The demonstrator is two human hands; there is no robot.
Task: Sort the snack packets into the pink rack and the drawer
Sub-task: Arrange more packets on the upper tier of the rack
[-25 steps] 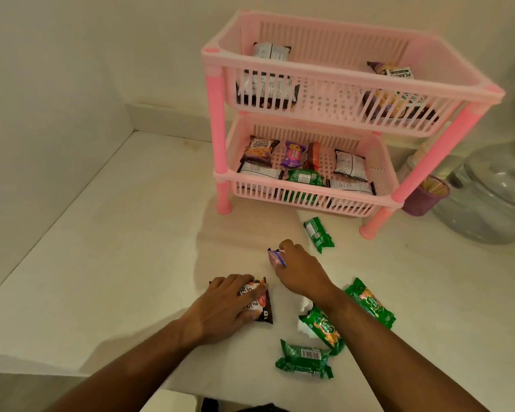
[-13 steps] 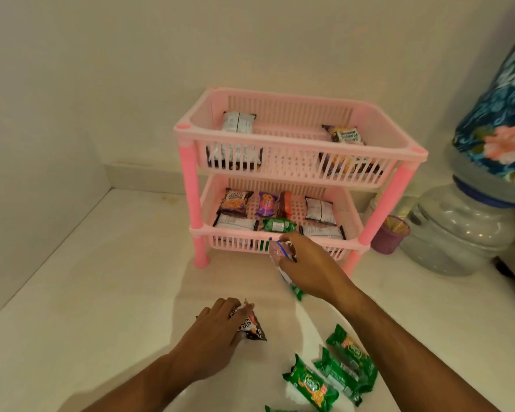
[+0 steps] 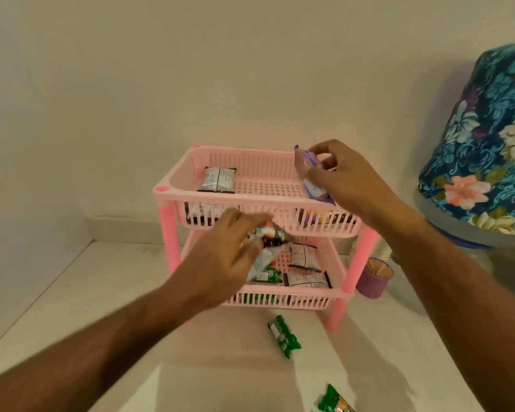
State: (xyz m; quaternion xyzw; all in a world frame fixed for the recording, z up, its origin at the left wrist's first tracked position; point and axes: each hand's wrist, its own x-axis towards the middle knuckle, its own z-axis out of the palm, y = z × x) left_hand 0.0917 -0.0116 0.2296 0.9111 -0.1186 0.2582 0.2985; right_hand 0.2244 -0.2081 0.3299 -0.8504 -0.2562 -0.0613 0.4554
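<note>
Purple-pink foil is what your right hand [image 3: 344, 179] has pinched, thumb and fingers closed on the pink packet [image 3: 308, 173] above the right end of the pink rack's [image 3: 173, 194] top tier. Your left hand [image 3: 229, 257], blurred, is clamped on a dark packet [image 3: 268, 237] in front of the lower tier. Black-and-white packets [image 3: 218, 179] lie in both tiers. One green packet [image 3: 283, 336] lies on the white counter [image 3: 81, 289] before the rack, another [image 3: 333, 401] at the frame's bottom edge.
</note>
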